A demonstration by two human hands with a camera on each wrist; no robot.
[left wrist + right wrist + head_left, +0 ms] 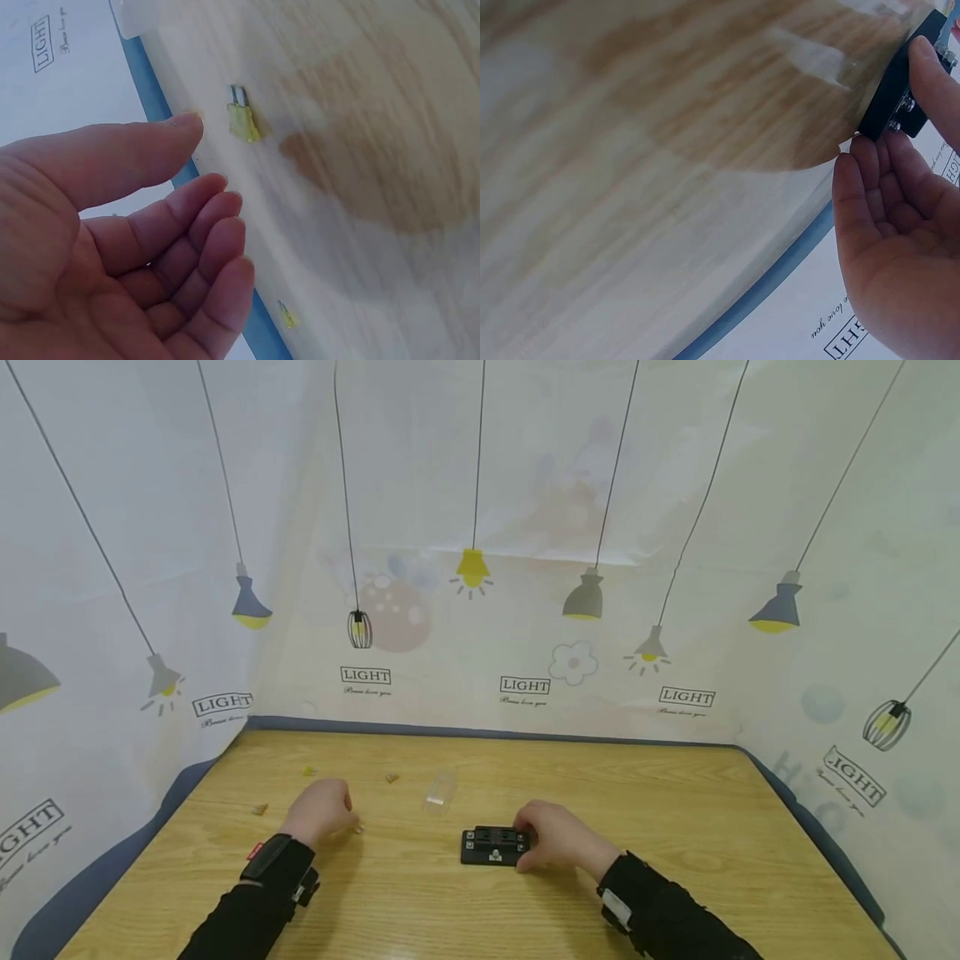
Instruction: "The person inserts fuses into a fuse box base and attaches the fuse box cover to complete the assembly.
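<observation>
A black fuse block [495, 847] with metal screws lies on the wooden table. My right hand [558, 839] grips its right end between thumb and fingers; the right wrist view shows the block's edge [900, 82] under the thumb. Left of it, my left hand [322, 812] hovers low over the table, fingers loosely bent. A gap shows between thumb and index finger, with nothing held. Just beyond those fingertips lies a small yellow blade fuse [243, 121] with two metal prongs. A second yellow fuse [288, 315] lies farther off in the left wrist view.
A clear plastic cover [440, 792] lies behind the fuse block. Small pieces lie scattered around the left hand: one yellow piece [310, 771], one brownish piece [392, 777] and another piece [259, 809]. A printed curtain [450, 702] surrounds the table's back and sides.
</observation>
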